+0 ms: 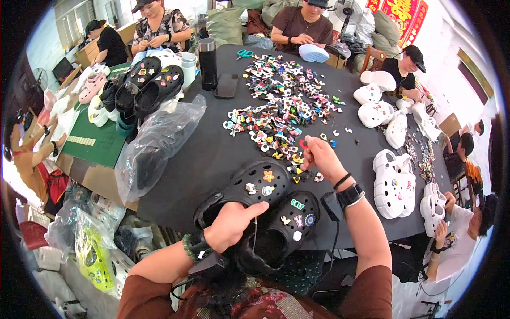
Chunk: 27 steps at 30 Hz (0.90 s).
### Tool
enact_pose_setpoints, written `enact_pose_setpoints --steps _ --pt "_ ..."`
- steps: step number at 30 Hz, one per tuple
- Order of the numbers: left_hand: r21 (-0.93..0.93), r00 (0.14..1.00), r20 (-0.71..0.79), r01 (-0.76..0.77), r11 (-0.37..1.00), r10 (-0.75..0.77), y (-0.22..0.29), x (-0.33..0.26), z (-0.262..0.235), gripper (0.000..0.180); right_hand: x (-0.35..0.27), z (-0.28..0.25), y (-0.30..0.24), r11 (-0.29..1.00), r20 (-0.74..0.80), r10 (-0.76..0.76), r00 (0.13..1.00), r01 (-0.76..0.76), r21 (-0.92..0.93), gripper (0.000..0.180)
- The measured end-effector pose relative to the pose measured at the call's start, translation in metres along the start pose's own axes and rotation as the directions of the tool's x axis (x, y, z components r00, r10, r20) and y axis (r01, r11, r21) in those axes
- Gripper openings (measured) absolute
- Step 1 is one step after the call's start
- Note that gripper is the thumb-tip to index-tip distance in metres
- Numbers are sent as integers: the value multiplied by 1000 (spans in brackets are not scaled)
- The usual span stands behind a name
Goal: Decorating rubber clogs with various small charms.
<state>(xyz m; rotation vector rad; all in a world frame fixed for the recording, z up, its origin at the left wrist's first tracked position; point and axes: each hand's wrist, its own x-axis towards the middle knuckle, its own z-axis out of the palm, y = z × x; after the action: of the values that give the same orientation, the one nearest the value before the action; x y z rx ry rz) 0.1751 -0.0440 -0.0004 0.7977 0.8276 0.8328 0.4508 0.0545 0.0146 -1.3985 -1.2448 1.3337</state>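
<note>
Two black clogs lie side by side at the table's near edge. The left clog (234,189) carries an orange starfish charm (268,175) and other small charms. On the right clog (292,223) sit a green lettered charm, a blue round one and several more. My left hand (234,226) grips the left clog at its opening, thumb stretched toward the right clog. A thin metal tool (255,236) hangs down by that thumb; its handle is hidden. Beyond the clogs, my right hand (321,159) is closed in a pinch on a small red charm (303,144), beside the charm pile.
A big heap of loose charms (287,95) covers the middle of the dark table (175,191). Behind it are a black bottle (207,64), a phone (227,86) and teal scissors (245,53). White clogs (394,186) stand right; bagged and black clogs (159,90) left. Several people sit around.
</note>
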Motion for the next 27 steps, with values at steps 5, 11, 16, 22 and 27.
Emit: enact_pose_setpoints --steps 5,11,16,22,27 --pt "-412 998 -14 44 910 -55 15 -3 -15 31 -1 -3 4 1000 -26 16 1000 -16 4 36" --pt "-293 998 -26 39 955 -49 19 -5 -20 31 2 -6 1 993 -127 37 991 -51 -110 35" --pt "-230 999 -44 12 973 -23 17 -10 -14 33 1 -1 -11 978 -240 -35 970 -16 -206 39" --pt "-522 997 -4 -66 851 75 22 -10 -25 36 -15 2 -18 988 -131 -125 983 112 -103 38" --pt "-433 997 -25 -76 898 72 26 -14 -26 33 -47 19 -38 922 -53 -248 967 219 -319 27"
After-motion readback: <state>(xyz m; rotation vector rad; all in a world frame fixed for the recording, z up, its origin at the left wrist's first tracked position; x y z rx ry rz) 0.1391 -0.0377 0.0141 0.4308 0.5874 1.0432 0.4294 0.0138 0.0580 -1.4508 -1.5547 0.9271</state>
